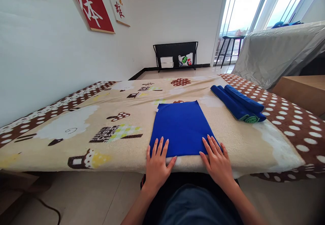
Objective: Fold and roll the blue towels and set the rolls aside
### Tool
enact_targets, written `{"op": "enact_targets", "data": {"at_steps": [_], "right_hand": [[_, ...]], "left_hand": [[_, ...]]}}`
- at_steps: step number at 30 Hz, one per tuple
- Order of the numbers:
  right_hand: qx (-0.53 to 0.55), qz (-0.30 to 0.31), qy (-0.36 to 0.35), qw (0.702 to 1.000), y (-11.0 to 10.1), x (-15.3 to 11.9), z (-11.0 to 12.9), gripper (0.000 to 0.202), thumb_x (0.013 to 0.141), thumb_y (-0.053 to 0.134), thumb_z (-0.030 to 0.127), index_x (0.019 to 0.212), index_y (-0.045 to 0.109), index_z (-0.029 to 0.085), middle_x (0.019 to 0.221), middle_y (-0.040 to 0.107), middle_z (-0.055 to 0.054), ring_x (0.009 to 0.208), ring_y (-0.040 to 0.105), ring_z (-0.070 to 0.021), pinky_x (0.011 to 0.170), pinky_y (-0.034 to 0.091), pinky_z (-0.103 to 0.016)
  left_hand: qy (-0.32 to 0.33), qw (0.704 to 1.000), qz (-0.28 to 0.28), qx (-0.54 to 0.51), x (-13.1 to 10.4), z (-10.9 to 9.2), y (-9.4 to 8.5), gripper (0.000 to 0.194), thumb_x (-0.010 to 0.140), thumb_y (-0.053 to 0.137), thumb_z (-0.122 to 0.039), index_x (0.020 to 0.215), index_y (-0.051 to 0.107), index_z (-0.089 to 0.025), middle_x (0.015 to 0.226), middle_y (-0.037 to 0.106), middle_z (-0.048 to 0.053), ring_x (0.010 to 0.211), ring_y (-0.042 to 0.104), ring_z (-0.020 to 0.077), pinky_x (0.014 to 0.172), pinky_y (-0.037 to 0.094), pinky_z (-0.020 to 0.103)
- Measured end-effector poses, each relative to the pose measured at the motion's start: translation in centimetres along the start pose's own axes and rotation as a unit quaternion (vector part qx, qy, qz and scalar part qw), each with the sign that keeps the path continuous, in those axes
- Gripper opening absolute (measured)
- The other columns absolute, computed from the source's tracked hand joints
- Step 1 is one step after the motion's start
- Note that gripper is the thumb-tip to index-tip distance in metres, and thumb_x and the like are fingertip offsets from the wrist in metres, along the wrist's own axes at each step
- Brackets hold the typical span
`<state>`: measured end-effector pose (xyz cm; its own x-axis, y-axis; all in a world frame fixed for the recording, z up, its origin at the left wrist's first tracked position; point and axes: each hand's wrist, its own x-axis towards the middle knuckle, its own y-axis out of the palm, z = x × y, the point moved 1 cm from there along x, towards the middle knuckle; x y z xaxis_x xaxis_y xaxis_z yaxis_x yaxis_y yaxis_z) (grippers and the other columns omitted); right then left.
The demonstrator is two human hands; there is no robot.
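Observation:
A blue cloth (181, 125) lies flat on the patterned blanket in front of me, a small white tag at its far left corner. My left hand (158, 162) rests on its near left corner, fingers spread and pointing away from me. On the near right corner lies my right hand (215, 157), also with fingers apart. Neither hand grips anything. To the right are rolled blue cloths (236, 103) laid side by side, one showing a green spiral at its near end.
The beige blanket (83, 96) with brown dotted borders covers the surface. Beyond it, a black rack (175, 50) stands by the wall. At right are a plastic-draped piece of furniture (276, 48), a wooden box-like piece (302, 93) and a dark stool (232, 43).

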<state>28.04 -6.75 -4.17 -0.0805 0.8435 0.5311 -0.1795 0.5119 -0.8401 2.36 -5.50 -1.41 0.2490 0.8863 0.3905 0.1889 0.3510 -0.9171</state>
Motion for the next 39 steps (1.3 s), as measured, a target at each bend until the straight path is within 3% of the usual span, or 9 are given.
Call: {"op": "enact_targets", "data": {"at_steps": [3, 6, 10, 17, 21, 24, 27, 33, 39], "right_hand": [[-0.003, 0.016, 0.003, 1.000, -0.7, -0.1, -0.5, 0.058, 0.102, 0.035, 0.047, 0.154, 0.035, 0.020, 0.157, 0.035, -0.011, 0.145, 0.036, -0.0259, 0.120, 0.022, -0.049], [0.007, 0.062, -0.007, 0.998, -2.3, 1.3, -0.9, 0.058, 0.102, 0.033, 0.052, 0.143, 0.051, 0.016, 0.147, 0.049, -0.014, 0.139, 0.045, -0.0272, 0.119, 0.023, -0.051], [0.040, 0.068, -0.022, 0.997, -3.9, 5.4, 0.5, 0.046, 0.104, 0.031, 0.038, 0.129, 0.062, 0.014, 0.130, 0.065, -0.013, 0.131, 0.054, -0.0251, 0.121, 0.019, -0.050], [0.095, 0.103, -0.086, 0.986, 0.5, 9.6, 6.5, 0.049, 0.096, 0.035, 0.014, 0.142, 0.051, 0.009, 0.150, 0.046, -0.014, 0.142, 0.040, -0.0232, 0.118, 0.028, -0.043], [0.098, 0.111, -0.085, 0.985, 2.2, 8.7, 7.1, 0.049, 0.098, 0.034, 0.018, 0.145, 0.048, 0.010, 0.152, 0.042, -0.014, 0.145, 0.036, -0.0235, 0.119, 0.028, -0.043], [0.098, 0.105, -0.074, 0.987, 1.9, 8.2, 6.5, 0.048, 0.100, 0.033, 0.024, 0.143, 0.050, 0.013, 0.151, 0.044, -0.013, 0.144, 0.037, -0.0242, 0.119, 0.028, -0.046], [0.108, 0.145, -0.083, 0.980, 1.6, 9.2, 5.8, 0.049, 0.098, 0.037, 0.026, 0.143, 0.050, 0.011, 0.150, 0.046, -0.015, 0.142, 0.040, -0.0257, 0.116, 0.033, -0.045], [0.133, 0.234, -0.154, 0.951, 3.6, 14.9, 3.9, 0.055, 0.097, 0.039, 0.025, 0.149, 0.041, 0.008, 0.156, 0.037, -0.015, 0.147, 0.032, -0.0247, 0.119, 0.030, -0.041], [0.126, 0.242, -0.157, 0.949, 7.8, 20.5, 1.5, 0.059, 0.100, 0.036, 0.034, 0.152, 0.036, 0.006, 0.159, 0.029, -0.016, 0.150, 0.022, -0.0259, 0.122, 0.021, -0.044]], "left_hand": [[-0.006, 1.000, 0.013, -0.018, -1.0, 1.3, -0.6, 0.065, 0.099, 0.042, -0.050, 0.157, 0.025, -0.025, 0.162, 0.028, 0.010, 0.149, 0.026, 0.0280, 0.121, 0.017, 0.055], [-0.029, 0.999, 0.026, -0.035, -1.1, 2.3, -2.2, 0.057, 0.101, 0.037, -0.046, 0.154, 0.031, -0.025, 0.158, 0.036, 0.012, 0.146, 0.033, 0.0282, 0.119, 0.015, 0.061], [-0.032, 0.998, 0.004, -0.051, 1.7, 1.5, -3.9, 0.052, 0.103, 0.033, -0.040, 0.152, 0.036, -0.024, 0.156, 0.039, 0.011, 0.146, 0.034, 0.0262, 0.119, 0.020, 0.058], [0.021, 0.997, 0.039, -0.062, 7.5, -2.6, -0.1, 0.052, 0.098, 0.031, -0.021, 0.150, 0.041, -0.017, 0.157, 0.036, 0.010, 0.147, 0.033, 0.0222, 0.119, 0.030, 0.047], [0.020, 0.999, 0.036, -0.033, 6.8, -3.1, 1.3, 0.050, 0.101, 0.032, -0.030, 0.147, 0.046, -0.017, 0.156, 0.040, 0.011, 0.146, 0.034, 0.0247, 0.119, 0.028, 0.050], [0.018, 0.999, 0.040, -0.016, 5.5, -2.7, 0.9, 0.050, 0.101, 0.033, -0.035, 0.147, 0.046, -0.020, 0.156, 0.038, 0.010, 0.147, 0.033, 0.0263, 0.119, 0.026, 0.052], [0.034, 0.995, 0.093, -0.021, 5.9, -1.9, 0.3, 0.052, 0.100, 0.035, -0.040, 0.149, 0.043, -0.021, 0.158, 0.036, 0.009, 0.147, 0.033, 0.0271, 0.118, 0.028, 0.055], [0.119, 0.952, 0.277, -0.053, 13.6, 0.9, 1.2, 0.060, 0.100, 0.033, -0.038, 0.155, 0.027, -0.016, 0.163, 0.020, 0.013, 0.152, 0.019, 0.0251, 0.121, 0.020, 0.051], [0.143, 0.940, 0.304, -0.061, 21.6, 3.7, 4.4, 0.063, 0.100, 0.031, -0.039, 0.157, 0.019, -0.017, 0.165, 0.012, 0.011, 0.153, 0.011, 0.0216, 0.122, 0.013, 0.049]]}}
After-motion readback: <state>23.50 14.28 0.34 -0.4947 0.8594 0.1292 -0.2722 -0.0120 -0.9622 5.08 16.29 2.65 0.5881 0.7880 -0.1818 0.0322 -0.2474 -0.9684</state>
